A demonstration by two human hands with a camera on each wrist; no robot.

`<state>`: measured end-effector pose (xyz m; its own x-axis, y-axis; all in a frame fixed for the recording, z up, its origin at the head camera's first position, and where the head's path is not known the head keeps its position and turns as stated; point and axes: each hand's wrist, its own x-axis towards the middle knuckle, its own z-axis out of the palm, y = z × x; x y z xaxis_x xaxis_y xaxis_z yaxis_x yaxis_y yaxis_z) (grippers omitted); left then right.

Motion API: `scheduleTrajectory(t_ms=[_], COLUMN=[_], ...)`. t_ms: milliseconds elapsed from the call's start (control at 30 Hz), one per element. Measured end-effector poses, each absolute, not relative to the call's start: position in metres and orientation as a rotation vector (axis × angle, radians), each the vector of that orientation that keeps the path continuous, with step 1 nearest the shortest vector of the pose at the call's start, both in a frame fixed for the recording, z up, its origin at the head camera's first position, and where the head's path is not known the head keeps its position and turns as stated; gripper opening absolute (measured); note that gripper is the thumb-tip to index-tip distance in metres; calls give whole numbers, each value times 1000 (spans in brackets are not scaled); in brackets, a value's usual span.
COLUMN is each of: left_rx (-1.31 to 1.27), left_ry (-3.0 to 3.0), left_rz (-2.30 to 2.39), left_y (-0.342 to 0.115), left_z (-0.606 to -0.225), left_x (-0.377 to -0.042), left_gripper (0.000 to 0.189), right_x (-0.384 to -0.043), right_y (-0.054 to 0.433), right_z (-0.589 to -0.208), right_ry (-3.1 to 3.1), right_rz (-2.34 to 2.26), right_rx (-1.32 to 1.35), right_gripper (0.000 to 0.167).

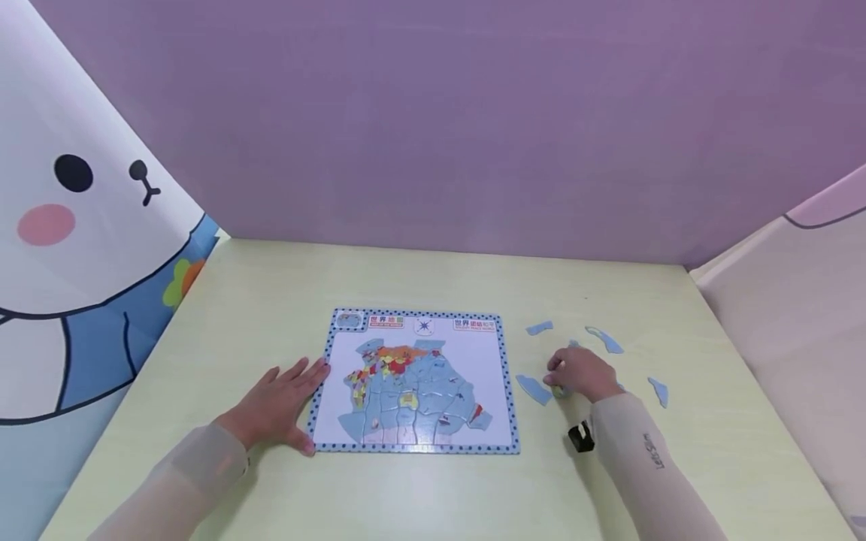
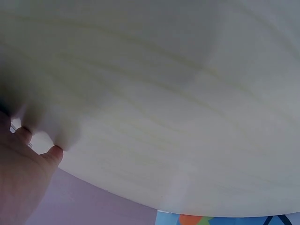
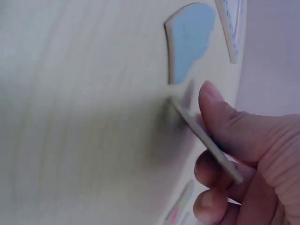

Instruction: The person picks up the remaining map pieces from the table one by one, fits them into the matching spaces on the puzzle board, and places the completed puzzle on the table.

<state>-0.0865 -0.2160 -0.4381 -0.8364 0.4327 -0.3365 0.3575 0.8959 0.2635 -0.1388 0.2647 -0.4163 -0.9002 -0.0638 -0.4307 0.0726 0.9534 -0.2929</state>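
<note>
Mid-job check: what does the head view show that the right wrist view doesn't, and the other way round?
Only the head view: the left hand at the left edge of the puzzle board, and the joined map pieces on it.
Only the right wrist view: a clear edge-on look at the thin piece pinched in the right hand.
Both: that hand, a blue piece lying near it, and some of the board's dotted border.

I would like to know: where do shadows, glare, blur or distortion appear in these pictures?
Head view: glare on the lower middle of the puzzle board, soft shadow beside the right sleeve; left wrist view: dark shadow near the left hand, table edge looks bowed; right wrist view: the puzzle piece in the right hand looks slightly blurred, with shadow beside it.
</note>
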Motion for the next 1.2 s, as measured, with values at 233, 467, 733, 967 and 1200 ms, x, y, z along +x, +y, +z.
scheduleTrajectory(t_ms=[233, 467, 733, 967, 1200], left_rx=[608, 634, 628, 613, 594], left_ry=[2686, 2699, 2690, 2684, 2668], left_rz=[274, 278, 259, 233, 239], left_y=[-217, -218, -218, -217, -213], left_z=[-439, -439, -438, -437, -436], left_x=[-88, -87, -87, -87, -86], left_gripper=[121, 122, 122, 122, 121], right_x=[-129, -113, -98, -86, -69], right_y=[268, 262, 253, 233, 206], right_z=[-410, -404, -413, -424, -434], right_ry=[2681, 2626, 2662, 2521, 2311], right_rz=[-573, -930, -1079, -1382, -1613], right_rx=[-109, -36, -46, 70, -14], right_gripper=[24, 21, 11, 10, 12])
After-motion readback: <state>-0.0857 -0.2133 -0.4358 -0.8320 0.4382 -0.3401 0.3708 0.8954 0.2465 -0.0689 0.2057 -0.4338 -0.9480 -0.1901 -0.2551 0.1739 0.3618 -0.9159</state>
